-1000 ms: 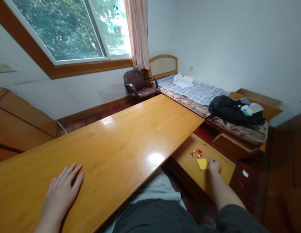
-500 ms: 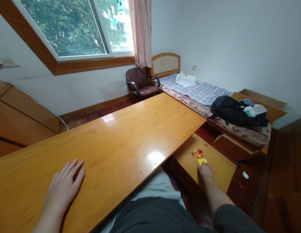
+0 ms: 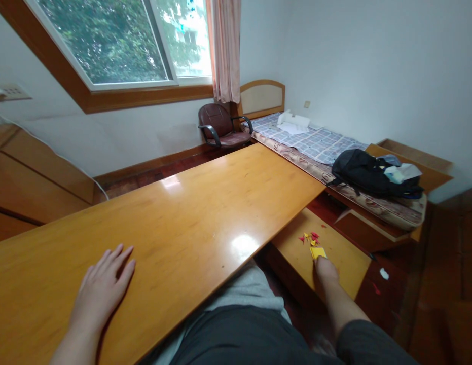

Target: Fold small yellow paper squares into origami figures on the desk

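Observation:
My left hand [image 3: 102,286] lies palm down on the glossy wooden table [image 3: 205,203], its fingers stretched out and holding nothing. Down at the right, my right hand [image 3: 327,269] is over a lower wooden surface [image 3: 346,253]. Its fingers are closed at the near edge of a small square of yellow paper [image 3: 318,252], which may be a stack. Just beyond the paper sits a cluster of small folded red and yellow paper pieces [image 3: 314,236]. My right fingertips are partly hidden behind the hand.
A bed [image 3: 315,147] with a black backpack [image 3: 368,172] stands beyond the table's far end. A brown armchair [image 3: 222,126] is by the curtain [image 3: 226,50]. White scrap [image 3: 384,274] and a red scrap [image 3: 376,288] lie on the floor at right.
My right hand has drawn slightly toward me and to the right, and more of the yellow paper shows. My left hand stays flat on the table. The view has shifted slightly.

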A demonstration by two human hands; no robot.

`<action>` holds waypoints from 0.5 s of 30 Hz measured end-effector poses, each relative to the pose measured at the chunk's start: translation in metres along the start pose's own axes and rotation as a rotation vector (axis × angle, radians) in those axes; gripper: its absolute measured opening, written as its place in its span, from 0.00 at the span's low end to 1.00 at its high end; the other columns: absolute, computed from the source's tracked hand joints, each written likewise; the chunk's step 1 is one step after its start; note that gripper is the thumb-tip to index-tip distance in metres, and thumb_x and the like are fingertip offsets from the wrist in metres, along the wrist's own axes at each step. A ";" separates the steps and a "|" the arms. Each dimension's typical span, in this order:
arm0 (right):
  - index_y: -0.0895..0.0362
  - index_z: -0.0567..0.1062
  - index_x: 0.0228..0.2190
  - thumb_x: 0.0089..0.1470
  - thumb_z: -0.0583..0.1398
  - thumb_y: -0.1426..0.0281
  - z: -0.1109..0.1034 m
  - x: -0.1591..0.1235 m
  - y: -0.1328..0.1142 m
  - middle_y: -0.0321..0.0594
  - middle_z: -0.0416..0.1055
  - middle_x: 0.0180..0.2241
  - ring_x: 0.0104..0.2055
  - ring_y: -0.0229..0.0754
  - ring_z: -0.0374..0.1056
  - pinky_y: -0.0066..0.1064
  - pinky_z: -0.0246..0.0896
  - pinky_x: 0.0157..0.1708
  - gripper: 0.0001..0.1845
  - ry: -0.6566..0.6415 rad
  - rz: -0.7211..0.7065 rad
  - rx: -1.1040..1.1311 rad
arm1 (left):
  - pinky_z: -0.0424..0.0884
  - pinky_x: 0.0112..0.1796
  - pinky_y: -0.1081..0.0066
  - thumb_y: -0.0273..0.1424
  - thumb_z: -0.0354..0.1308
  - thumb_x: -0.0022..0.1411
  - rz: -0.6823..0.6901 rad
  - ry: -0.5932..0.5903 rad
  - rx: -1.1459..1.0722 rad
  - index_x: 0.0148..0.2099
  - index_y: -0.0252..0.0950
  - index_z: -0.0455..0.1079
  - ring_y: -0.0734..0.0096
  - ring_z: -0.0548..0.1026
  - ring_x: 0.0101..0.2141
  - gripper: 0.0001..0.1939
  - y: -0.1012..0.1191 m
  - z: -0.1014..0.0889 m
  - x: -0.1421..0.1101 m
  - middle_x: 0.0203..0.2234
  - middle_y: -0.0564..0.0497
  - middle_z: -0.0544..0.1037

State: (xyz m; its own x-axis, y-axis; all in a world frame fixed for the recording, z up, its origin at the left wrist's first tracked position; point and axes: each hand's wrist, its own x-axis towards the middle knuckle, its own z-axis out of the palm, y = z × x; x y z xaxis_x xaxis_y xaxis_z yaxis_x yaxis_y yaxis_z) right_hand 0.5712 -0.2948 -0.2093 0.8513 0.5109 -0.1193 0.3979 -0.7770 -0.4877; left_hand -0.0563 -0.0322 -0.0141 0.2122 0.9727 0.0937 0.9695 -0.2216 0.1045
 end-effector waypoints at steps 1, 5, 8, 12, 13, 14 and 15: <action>0.54 0.66 0.14 0.47 0.58 0.68 -0.001 0.000 0.001 0.43 0.67 0.17 0.28 0.54 0.72 0.52 0.65 0.38 0.13 -0.015 0.020 -0.007 | 0.50 0.63 0.52 0.47 0.32 0.69 0.001 0.002 0.002 0.63 0.33 0.62 0.53 0.53 0.66 0.33 0.000 0.000 0.000 0.65 0.43 0.60; 0.54 0.66 0.14 0.46 0.57 0.70 -0.007 -0.002 0.003 0.43 0.67 0.18 0.30 0.56 0.72 0.55 0.64 0.39 0.13 -0.051 0.092 -0.024 | 0.52 0.62 0.51 0.48 0.32 0.69 0.005 0.012 0.012 0.63 0.32 0.63 0.51 0.54 0.66 0.34 -0.001 0.001 0.001 0.65 0.41 0.61; 0.54 0.67 0.14 0.46 0.57 0.70 -0.010 -0.008 0.004 0.42 0.66 0.17 0.30 0.57 0.72 0.55 0.65 0.38 0.12 0.014 0.136 0.025 | 0.52 0.62 0.49 0.47 0.32 0.69 0.018 0.006 0.009 0.64 0.31 0.62 0.50 0.54 0.66 0.34 -0.002 0.002 0.001 0.65 0.41 0.60; 0.53 0.70 0.19 0.51 0.53 0.63 -0.018 -0.012 0.002 0.46 0.69 0.22 0.35 0.60 0.72 0.56 0.65 0.40 0.14 0.257 0.246 0.126 | 0.52 0.62 0.49 0.47 0.32 0.70 0.010 0.004 0.004 0.63 0.32 0.62 0.50 0.54 0.66 0.34 -0.002 0.003 0.001 0.65 0.41 0.60; 0.53 0.71 0.21 0.53 0.52 0.62 -0.021 -0.010 0.000 0.49 0.71 0.24 0.37 0.61 0.72 0.56 0.65 0.41 0.15 0.339 0.278 0.158 | 0.51 0.62 0.50 0.47 0.32 0.70 0.006 0.005 0.002 0.63 0.32 0.62 0.51 0.54 0.66 0.33 -0.001 0.003 0.000 0.65 0.41 0.60; 0.54 0.71 0.23 0.54 0.51 0.61 -0.024 -0.006 -0.003 0.51 0.72 0.26 0.40 0.61 0.72 0.55 0.64 0.43 0.15 0.417 0.306 0.196 | 0.51 0.63 0.50 0.47 0.32 0.69 0.003 0.006 0.000 0.63 0.33 0.62 0.51 0.54 0.66 0.33 -0.001 0.002 0.000 0.65 0.42 0.60; 0.55 0.71 0.25 0.55 0.50 0.60 -0.029 -0.001 -0.008 0.53 0.73 0.28 0.42 0.62 0.72 0.55 0.64 0.44 0.16 0.494 0.329 0.238 | 0.51 0.63 0.50 0.47 0.33 0.69 0.001 0.010 -0.003 0.63 0.33 0.62 0.51 0.54 0.66 0.33 0.000 0.002 0.000 0.65 0.42 0.60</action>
State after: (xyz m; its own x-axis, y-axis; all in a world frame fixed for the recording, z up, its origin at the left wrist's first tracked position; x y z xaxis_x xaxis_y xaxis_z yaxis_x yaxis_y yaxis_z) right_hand 0.5775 -0.2998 -0.1809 0.9959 -0.0142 0.0897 0.0508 -0.7321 -0.6793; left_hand -0.0562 -0.0318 -0.0161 0.2115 0.9719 0.1036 0.9691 -0.2223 0.1071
